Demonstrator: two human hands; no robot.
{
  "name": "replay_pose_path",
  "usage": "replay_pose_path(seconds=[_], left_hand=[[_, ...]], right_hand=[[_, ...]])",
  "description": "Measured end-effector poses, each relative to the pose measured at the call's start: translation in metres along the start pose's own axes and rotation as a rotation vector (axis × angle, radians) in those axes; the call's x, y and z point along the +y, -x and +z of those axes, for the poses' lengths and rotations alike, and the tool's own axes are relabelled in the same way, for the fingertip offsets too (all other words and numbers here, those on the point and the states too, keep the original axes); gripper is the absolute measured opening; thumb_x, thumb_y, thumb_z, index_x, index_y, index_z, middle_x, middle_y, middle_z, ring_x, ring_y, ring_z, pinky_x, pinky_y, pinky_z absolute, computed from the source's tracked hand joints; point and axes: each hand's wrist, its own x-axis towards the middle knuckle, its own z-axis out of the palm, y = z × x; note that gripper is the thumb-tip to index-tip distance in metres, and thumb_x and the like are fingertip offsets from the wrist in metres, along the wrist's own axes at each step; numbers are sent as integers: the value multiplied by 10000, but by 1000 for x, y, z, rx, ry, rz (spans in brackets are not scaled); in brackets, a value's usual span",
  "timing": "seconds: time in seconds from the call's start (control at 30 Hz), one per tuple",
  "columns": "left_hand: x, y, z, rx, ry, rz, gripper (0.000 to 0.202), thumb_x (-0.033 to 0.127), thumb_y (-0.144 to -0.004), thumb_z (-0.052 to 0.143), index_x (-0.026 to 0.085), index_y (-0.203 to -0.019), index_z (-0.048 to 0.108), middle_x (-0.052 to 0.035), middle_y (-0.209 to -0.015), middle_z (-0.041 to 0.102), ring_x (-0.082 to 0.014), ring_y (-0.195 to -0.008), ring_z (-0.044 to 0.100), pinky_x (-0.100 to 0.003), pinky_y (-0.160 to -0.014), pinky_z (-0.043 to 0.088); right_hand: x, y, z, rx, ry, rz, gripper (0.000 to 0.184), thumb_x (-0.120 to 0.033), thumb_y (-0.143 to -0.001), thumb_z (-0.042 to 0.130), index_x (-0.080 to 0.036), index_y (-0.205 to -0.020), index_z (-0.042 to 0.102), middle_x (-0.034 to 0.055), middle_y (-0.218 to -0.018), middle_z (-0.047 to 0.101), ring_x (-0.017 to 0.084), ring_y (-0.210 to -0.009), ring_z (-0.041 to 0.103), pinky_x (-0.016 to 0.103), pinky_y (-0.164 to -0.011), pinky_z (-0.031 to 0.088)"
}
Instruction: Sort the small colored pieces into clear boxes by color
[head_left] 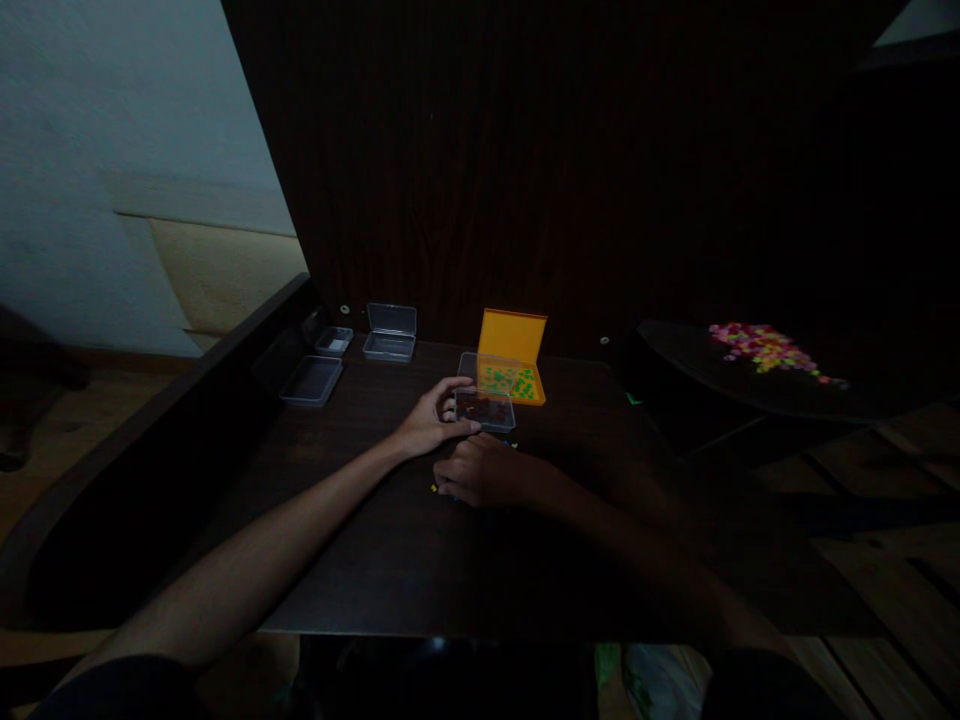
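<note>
My left hand grips the left side of a clear plastic box, thumb along the near edge and fingers behind. The box's lid stands raised at the back, and small dark red pieces lie inside. Just in front of it, my right hand is closed low over the dark table, fingers curled together; whatever they hold is hidden. A tiny yellow piece shows beside its fingertips, and a few more small bits lie past the knuckles. Behind the clear box, an orange box stands open with green pieces inside.
Another open clear box stands at the back, left of centre. Two more clear containers, a larger one and a smaller one, sit by the left side panel. Many-coloured small pieces are heaped on a dark surface at right.
</note>
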Motion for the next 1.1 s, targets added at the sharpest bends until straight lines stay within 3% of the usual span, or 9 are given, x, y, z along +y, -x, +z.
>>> replay_pose_path(seconds=[0.27,0.47,0.6,0.67,0.8,1.1], left_hand=[[-2,-2,-2,-3,-13,-8,681,161,-574,797,185,-1183,494,-133,-1268,546,-213,-1052,609,-369,-896,495],[-2,-2,-4,-19,8,8,704,152,-522,815,176,-1157,511,-135,-1243,562,-241,-1092,590,-402,-940,470],[1,0,-1,-15,11,-21,668,171,-580,798,188,-1173,492,-119,-1239,562,-221,-1076,599,-419,-948,468],[1,1,0,-3,15,-35,664,168,-585,798,189,-1172,488,-114,-1248,556,-210,-1076,598,-415,-960,462],[-1,0,0,10,16,-38,677,157,-574,805,186,-1171,486,-125,-1282,532,-210,-1082,593,-417,-968,456],[-4,-1,-2,18,53,-28,672,135,-568,802,193,-1165,500,-111,-1266,540,-209,-1094,583,-430,-986,447]], right_hand=[[-2,0,-6,23,8,0,183,-269,-904,493,-149,-902,631,69,-808,655,157,-716,549,284,-669,325],[18,15,-48,54,-204,119,167,-252,-918,464,-161,-923,604,45,-854,635,136,-729,532,256,-647,335],[48,30,-65,183,-224,193,172,-265,-935,426,-165,-932,566,53,-932,596,146,-813,524,260,-718,376],[62,34,-61,218,-180,237,172,-282,-933,435,-161,-926,556,71,-969,579,157,-831,517,267,-720,381],[79,33,-43,151,-153,305,169,-273,-927,442,-161,-910,568,61,-900,600,168,-813,525,275,-711,376],[86,26,-27,212,-184,308,141,-230,-890,494,-159,-914,613,52,-883,625,156,-788,534,253,-678,359]])
